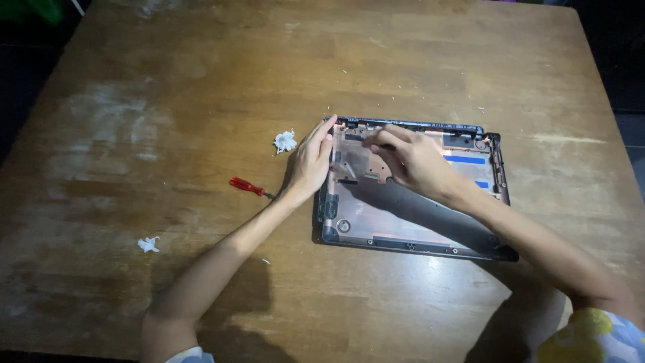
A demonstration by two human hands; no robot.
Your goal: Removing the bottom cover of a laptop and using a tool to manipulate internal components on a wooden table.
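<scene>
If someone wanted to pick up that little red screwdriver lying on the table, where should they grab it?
Probably by the red handle of the screwdriver, coming from above and the left. It lies flat on the table, its thin shaft end tucked under the left hand, so only the handle is free.

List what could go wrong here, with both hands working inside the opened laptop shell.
The scene is dim, so small parts inside the laptop shell are hard to see and could be missed. The right hand pinches something small, which might slip. The left hand steadies only one edge, so the shell may slide. The red screwdriver could roll.
</scene>
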